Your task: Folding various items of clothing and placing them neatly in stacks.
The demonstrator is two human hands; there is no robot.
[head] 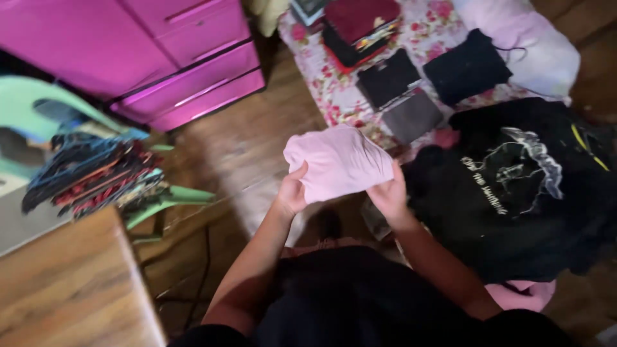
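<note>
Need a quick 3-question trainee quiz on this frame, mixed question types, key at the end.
1. True or false: both the left hand and the right hand have a grip on the folded pink garment.
2. Which lies just right of the hands? A) the black printed shirt B) a yellow bucket C) an open laptop
3. Fill in: the bundle of hangers rests on a ____ plastic chair, in front of the magenta drawer unit.

Key: 1 true; 2 A; 3 green. Folded dark clothes sit further off on the floral sheet.
</note>
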